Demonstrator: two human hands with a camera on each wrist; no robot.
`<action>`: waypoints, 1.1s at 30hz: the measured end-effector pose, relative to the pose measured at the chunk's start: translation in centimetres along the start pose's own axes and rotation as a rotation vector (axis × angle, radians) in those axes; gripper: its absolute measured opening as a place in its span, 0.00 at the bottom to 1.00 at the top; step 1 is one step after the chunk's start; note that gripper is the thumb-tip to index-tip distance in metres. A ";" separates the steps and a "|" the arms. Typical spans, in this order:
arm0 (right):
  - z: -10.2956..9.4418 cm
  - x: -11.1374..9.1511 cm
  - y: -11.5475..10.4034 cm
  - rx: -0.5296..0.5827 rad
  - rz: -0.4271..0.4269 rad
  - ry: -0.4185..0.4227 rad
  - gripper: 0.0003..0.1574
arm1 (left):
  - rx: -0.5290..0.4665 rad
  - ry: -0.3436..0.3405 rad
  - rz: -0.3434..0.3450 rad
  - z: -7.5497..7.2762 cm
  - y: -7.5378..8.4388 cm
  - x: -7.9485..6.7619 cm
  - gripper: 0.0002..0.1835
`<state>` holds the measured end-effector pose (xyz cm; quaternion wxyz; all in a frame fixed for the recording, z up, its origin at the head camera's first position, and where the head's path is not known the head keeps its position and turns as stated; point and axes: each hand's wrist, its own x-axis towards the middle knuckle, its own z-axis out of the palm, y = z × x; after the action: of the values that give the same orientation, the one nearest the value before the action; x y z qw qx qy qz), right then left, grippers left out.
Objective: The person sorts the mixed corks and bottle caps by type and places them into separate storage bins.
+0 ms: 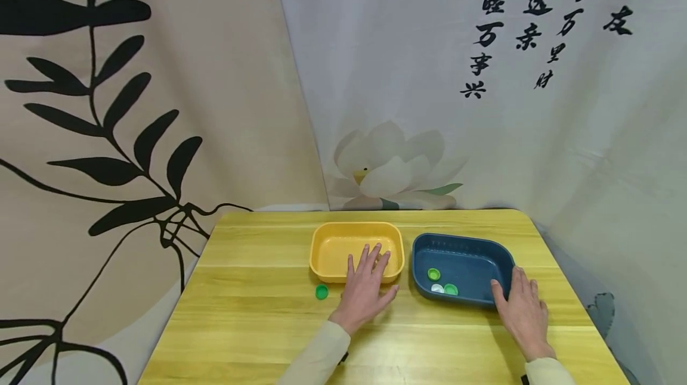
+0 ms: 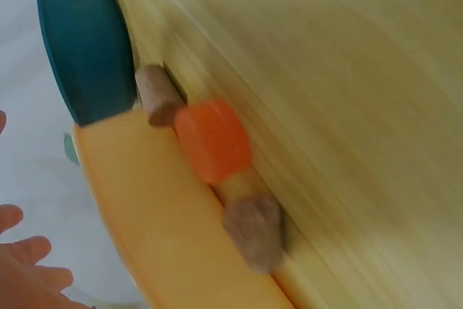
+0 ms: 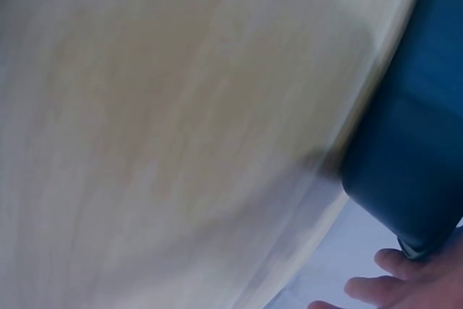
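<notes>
Reaching left fingers (image 1: pixel 367 278), spread apart, over the yellow tray (image 1: pixel 334 249), near a green cap (image 1: pixel 321 292); holding the blue tray (image 1: pixel 472 269) with right fingers (image 1: pixel 522 297).

Black plant print (image 1: pixel 126 171); pale lotus (image 1: pixel 399 173); calligraphy (image 1: pixel 570 20) above

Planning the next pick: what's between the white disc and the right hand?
Head view: a green disc close beside the white disc, then bare floor and the wall of the blue tray, by the right hand.

Wood-grain table (image 1: pixel 225 325), yellow tray (image 1: pixel 334 252), blue tray (image 1: pixel 467 269), green disc (image 1: pixel 321 292)
</notes>
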<state>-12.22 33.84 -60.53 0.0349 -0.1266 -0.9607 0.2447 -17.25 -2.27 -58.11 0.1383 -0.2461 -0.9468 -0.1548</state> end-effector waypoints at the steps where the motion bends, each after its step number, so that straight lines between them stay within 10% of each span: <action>1: 0.0 0.0 0.0 0.000 0.000 -0.003 0.55 | -0.001 -0.001 -0.007 -0.2 -0.3 -0.2 0.40; 17: -0.2 -0.2 -0.8 -0.005 -0.081 0.102 0.53 | -0.017 0.058 -0.242 -2.0 -7.9 -2.7 0.49; 33: 1.9 -4.2 -9.1 0.017 -0.436 0.220 0.45 | -0.037 -0.093 -0.464 -1.7 -12.4 -4.2 0.53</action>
<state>-10.45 24.15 -57.87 0.1924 0.0581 -0.9536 0.2243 -19.73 -14.93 -60.74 0.0506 -0.0314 -0.9804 -0.1880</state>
